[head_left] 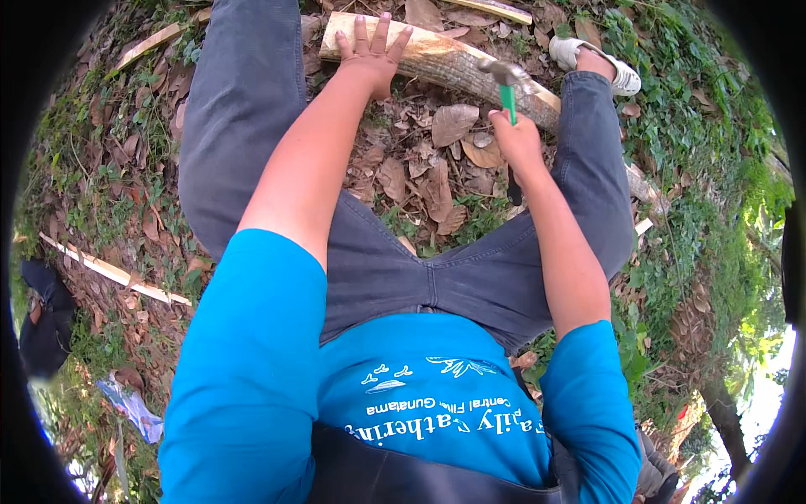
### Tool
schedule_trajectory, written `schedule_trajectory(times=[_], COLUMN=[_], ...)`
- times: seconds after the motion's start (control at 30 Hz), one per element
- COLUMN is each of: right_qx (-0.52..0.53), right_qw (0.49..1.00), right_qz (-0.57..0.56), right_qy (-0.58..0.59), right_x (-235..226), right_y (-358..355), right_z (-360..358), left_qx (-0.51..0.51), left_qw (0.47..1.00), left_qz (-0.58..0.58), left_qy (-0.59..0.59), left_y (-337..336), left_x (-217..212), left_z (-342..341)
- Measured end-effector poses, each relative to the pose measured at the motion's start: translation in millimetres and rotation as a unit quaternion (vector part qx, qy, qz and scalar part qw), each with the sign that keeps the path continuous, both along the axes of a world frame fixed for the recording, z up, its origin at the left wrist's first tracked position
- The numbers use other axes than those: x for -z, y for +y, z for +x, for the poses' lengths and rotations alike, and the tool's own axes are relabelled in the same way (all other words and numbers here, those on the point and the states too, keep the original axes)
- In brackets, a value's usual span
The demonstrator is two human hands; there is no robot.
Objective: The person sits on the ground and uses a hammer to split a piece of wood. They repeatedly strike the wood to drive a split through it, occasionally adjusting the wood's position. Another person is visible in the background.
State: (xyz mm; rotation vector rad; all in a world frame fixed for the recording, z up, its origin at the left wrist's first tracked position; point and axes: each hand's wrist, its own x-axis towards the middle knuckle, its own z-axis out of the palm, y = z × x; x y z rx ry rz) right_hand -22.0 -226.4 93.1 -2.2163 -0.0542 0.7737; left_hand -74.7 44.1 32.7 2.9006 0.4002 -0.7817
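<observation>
A log with rough bark and a pale, flat-cut left end lies across the ground between my legs. My left hand rests flat on its pale end, fingers spread. In my right hand is a hammer with a green and black handle, its fingers wrapped round the grip. The metal head sits over the bark on the right half of the log; whether it touches the wood I cannot tell.
Dry leaves cover the ground between my legs. A long pale wood strip lies at the left, near a plastic bag. Another strip is at the upper left. My shoe is beside the log's right end. Green plants grow at the right.
</observation>
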Motion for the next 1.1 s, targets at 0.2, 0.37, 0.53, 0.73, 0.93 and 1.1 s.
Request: schedule_trajectory(times=[0.2, 0.37, 0.53, 0.73, 0.93, 1.1], right_qx=[0.125, 0.137, 0.229, 0.215, 0.210, 0.196], right_qw=[0.935, 0.932, 0.914, 0.907, 0.911, 0.913], right_qz=[0.270, 0.285, 0.302, 0.333, 0.322, 0.330], right_qy=[0.194, 0.177, 0.144, 0.143, 0.149, 0.137], right_x=[-145, -160, -134, -126, -126, -127], right_y=[-1, -40, -54, -49, -46, -41], right_z=[-20, -22, -15, -9, -17, -15], left_qx=[0.113, 0.164, 0.186, 0.154, 0.110, -0.201], left_qw=[0.966, 0.973, 0.982, 0.983, 0.944, 0.966], left_qz=[0.105, 0.056, -0.005, 0.041, 0.098, 0.047], left_qy=[-0.209, -0.151, -0.017, -0.092, -0.295, -0.158], left_y=[42, 63, 53, 34, 29, -9], left_x=[-16, -27, -49, -50, -30, -21], left_z=[-3, 9, 4, -28, -70, -136])
